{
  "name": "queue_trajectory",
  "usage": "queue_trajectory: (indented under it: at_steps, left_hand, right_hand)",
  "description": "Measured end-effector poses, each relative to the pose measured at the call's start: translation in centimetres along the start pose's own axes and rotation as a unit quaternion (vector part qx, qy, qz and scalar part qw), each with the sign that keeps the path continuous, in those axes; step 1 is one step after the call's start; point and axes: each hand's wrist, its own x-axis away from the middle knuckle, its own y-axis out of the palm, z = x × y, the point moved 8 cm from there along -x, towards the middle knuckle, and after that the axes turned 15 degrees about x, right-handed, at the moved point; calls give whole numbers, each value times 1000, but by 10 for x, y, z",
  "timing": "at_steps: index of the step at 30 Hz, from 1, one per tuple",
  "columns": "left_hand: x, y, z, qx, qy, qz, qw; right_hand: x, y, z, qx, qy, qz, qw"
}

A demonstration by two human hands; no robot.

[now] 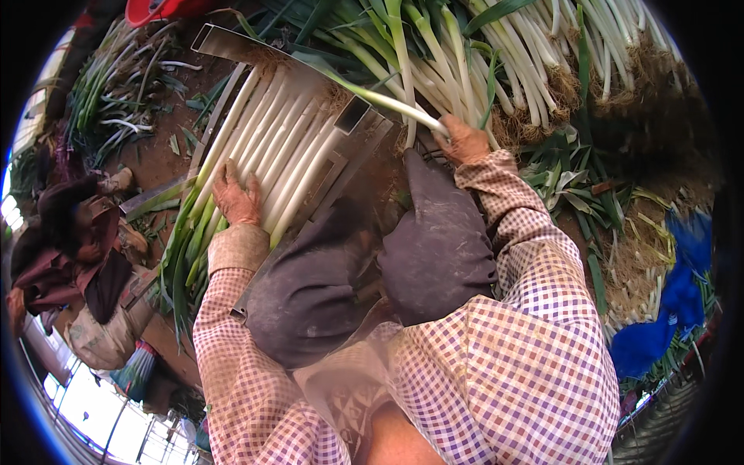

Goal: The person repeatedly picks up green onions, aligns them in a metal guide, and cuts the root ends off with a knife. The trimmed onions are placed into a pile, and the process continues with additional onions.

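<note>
A metal tray (235,47) lies in front of me, tilted, with a raised plate across its far end. In it several white long green onion stalks (293,136) lie side by side, roots against the plate and green leaves (186,256) hanging over the near left. My left hand (237,197) rests on the stalks with its fingers spread. My right hand (463,142) grips a single long green onion (395,103) near its white end. That stalk slants up to the left past the tray's far right corner. Its leaves pass behind the plate.
Long green onions with roots (523,64) are heaped at the far right. A looser pile (125,87) lies far left below a red container (154,10). Cut leaves (561,163) and trimmed roots (633,256) litter the right ground, beside blue cloth (651,346). Another person (75,244) sits at left.
</note>
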Motion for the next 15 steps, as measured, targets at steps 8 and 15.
queue_trajectory:
  at_steps: [8,15]
  left_hand:
    - [3,1,4,4,-13,18,1000]
    - [4,-5,13,9,-33,22,999]
  right_hand:
    - [-31,-31,-4,-32,66,86,994]
    - [-83,-3,-44,34,104,-6,994]
